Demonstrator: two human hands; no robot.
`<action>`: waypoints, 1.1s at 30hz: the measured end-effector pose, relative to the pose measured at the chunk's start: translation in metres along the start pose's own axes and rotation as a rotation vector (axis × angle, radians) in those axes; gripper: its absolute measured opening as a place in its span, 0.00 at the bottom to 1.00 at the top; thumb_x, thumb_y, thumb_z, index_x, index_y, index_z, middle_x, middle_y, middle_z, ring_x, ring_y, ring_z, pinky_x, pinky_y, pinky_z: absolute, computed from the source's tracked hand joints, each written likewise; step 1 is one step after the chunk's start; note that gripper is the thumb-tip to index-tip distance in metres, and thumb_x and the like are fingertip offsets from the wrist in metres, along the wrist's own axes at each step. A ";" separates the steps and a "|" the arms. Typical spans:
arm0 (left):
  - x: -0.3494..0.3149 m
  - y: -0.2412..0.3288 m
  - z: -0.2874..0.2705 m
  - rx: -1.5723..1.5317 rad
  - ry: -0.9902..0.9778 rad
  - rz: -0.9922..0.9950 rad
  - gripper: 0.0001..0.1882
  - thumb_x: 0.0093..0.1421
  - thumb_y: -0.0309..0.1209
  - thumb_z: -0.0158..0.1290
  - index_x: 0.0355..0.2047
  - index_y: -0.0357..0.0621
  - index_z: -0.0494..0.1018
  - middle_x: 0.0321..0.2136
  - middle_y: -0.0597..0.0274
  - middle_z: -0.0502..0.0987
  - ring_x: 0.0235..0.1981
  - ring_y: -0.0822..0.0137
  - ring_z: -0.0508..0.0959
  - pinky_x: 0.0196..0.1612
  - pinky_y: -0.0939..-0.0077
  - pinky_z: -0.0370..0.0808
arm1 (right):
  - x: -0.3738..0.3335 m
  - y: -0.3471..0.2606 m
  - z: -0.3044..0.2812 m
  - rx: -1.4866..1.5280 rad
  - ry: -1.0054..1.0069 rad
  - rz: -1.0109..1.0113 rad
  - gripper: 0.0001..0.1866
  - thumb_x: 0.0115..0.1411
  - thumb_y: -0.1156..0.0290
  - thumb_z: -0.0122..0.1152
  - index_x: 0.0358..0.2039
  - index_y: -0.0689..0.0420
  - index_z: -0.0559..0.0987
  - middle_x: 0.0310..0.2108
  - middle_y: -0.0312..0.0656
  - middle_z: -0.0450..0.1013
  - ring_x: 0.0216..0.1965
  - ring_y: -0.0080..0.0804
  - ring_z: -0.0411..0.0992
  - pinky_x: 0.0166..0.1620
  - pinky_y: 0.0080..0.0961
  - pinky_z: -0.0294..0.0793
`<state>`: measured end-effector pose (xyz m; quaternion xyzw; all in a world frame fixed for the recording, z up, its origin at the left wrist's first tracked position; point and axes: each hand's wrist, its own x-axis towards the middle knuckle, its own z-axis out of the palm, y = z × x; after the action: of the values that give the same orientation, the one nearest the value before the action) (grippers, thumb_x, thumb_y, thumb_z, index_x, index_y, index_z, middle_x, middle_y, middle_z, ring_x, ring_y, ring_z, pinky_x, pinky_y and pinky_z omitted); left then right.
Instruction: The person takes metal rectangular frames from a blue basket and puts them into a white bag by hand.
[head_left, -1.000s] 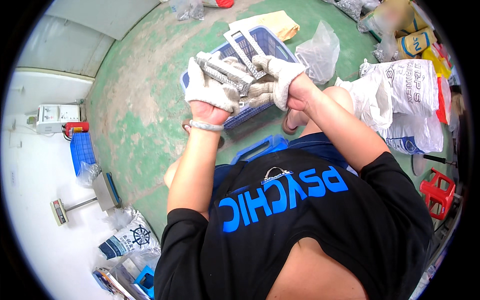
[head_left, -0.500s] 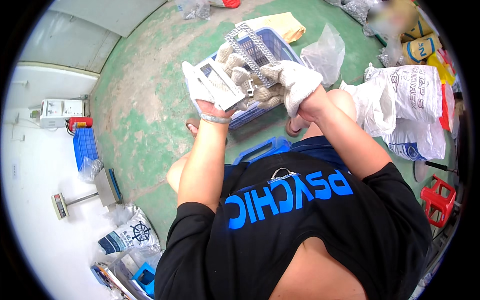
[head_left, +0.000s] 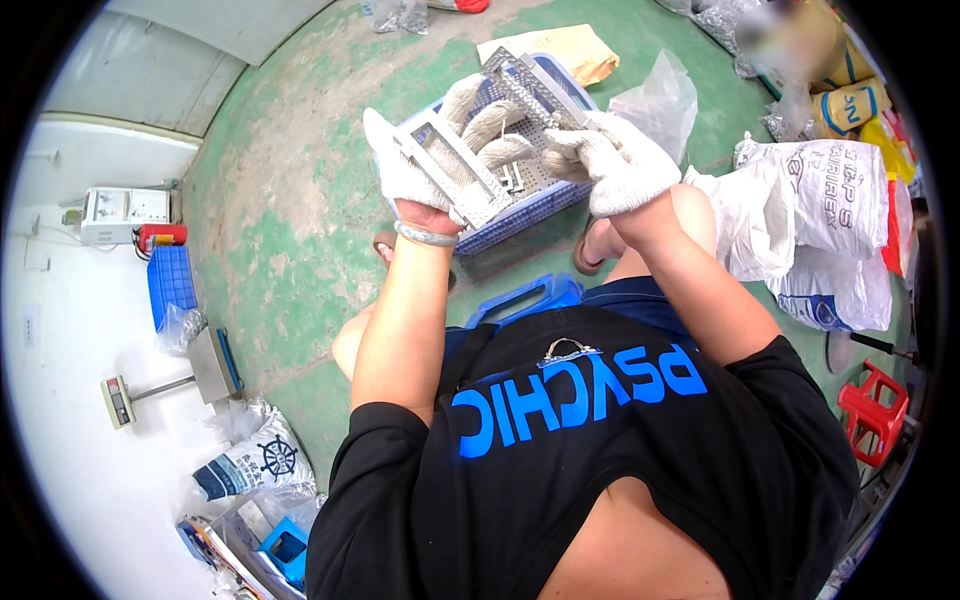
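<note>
Seen from above, a seated person in a black T-shirt (head_left: 600,420) works with both hands over a blue plastic basket (head_left: 485,238) on a worn green floor (head_left: 290,250). Both hands wear pale knit gloves that leave the wrists bare. The left hand (head_left: 408,168), palm up, grasps a pale frame (head_left: 472,156), a long metallic rectangle with an open middle, lying slantwise across the palm. The right hand (head_left: 612,160) pinches the near end of a textured frame (head_left: 517,92), whose far end points away over the basket. The two frames are apart. Small silver pieces (head_left: 512,178) show by the left fingertips; whether they are held or lie in the basket, I cannot tell.

Just beyond the basket is a tan sack (head_left: 555,50), with a clear bag (head_left: 655,105) to its right. White sacks (head_left: 835,195) stand farther right, near a red stool (head_left: 873,412). Along the left wall are a blue crate (head_left: 170,285) and a scale (head_left: 212,365).
</note>
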<state>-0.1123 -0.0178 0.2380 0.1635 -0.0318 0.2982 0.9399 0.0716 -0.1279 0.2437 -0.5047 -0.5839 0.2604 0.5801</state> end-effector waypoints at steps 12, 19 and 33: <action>0.014 -0.019 0.008 0.248 0.443 0.185 0.52 0.54 0.72 0.26 0.56 0.33 0.60 0.53 0.37 0.65 0.54 0.42 0.65 0.58 0.48 0.59 | 0.006 -0.018 0.035 -0.359 -0.132 -0.171 0.19 0.53 0.67 0.54 0.46 0.60 0.73 0.41 0.56 0.69 0.43 0.55 0.66 0.50 0.42 0.65; -0.001 -0.017 -0.004 0.422 0.664 0.146 0.48 0.56 0.69 0.30 0.49 0.30 0.66 0.43 0.44 0.73 0.45 0.49 0.72 0.51 0.55 0.69 | 0.002 0.016 0.052 0.113 -0.234 0.349 0.23 0.51 0.67 0.58 0.47 0.63 0.71 0.38 0.48 0.73 0.38 0.35 0.73 0.41 0.28 0.73; 0.062 -0.058 0.016 0.955 0.730 -0.336 0.43 0.54 0.66 0.43 0.49 0.34 0.65 0.45 0.55 0.69 0.40 0.54 0.70 0.44 0.54 0.71 | -0.014 0.077 -0.069 0.802 0.155 0.590 0.05 0.49 0.74 0.63 0.26 0.61 0.79 0.22 0.38 0.72 0.19 0.24 0.68 0.21 0.24 0.67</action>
<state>-0.0283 -0.0333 0.2460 0.4557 0.4546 0.1642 0.7475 0.1556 -0.1329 0.1826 -0.4034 -0.2255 0.5791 0.6716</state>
